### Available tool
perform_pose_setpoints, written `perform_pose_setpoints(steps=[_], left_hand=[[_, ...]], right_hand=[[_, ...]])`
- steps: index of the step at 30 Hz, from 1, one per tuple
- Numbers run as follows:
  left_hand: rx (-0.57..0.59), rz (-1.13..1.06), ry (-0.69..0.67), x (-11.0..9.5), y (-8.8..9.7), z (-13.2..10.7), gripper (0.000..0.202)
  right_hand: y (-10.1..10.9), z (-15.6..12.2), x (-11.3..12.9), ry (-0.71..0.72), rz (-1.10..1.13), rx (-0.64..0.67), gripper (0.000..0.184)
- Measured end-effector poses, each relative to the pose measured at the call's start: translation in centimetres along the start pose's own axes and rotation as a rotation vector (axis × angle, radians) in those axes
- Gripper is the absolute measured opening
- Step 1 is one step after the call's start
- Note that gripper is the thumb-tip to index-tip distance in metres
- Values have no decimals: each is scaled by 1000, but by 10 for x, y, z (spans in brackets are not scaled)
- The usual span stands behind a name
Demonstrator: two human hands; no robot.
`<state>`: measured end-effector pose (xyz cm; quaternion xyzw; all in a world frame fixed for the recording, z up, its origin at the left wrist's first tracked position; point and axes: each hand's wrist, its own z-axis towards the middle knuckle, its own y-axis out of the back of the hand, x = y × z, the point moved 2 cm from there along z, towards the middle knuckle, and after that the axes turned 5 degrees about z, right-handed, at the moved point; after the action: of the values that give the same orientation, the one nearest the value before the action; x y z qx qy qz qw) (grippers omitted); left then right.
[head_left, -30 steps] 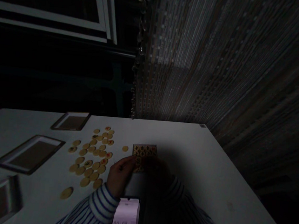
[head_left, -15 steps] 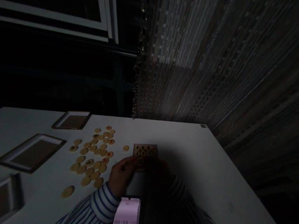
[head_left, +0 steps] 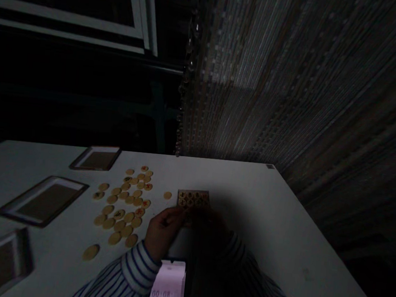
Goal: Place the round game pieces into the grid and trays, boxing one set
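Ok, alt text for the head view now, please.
Left hand and shadowed right hand close together over a shallow box of round pieces on a dim white table. Loose pieces and three trays lie left; a phone glows between the sleeves.

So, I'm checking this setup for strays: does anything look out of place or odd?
Mildly, yes: one round piece lies alone just left of the tray, and another lies in the foreground, both apart from the scattered pieces. They look odd only for standing off by themselves. I see no clear damage, but it's dim.
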<state>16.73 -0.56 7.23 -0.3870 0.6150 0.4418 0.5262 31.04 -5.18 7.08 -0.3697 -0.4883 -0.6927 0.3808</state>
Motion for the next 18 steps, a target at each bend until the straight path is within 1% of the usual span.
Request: perform_pose_setpoints(steps=[5,9,13,15,18], left_hand=[[10,-50,8,0,-2,0,31],[-6,-52,13,0,-2,0,30],[-11,-51,29,-1,-2,0,28],[-12,-39,26,-2,-2,0,27],[-33,-68,29,-3,-2,-1,28]], right_hand=[[0,1,0,56,14,76,26],[0,2,-3,84,5,51,25],[-1,2,-2,134,-60,43,23],[-1,2,0,123,-90,17,23],[-1,1,2,73,-74,-21,23]])
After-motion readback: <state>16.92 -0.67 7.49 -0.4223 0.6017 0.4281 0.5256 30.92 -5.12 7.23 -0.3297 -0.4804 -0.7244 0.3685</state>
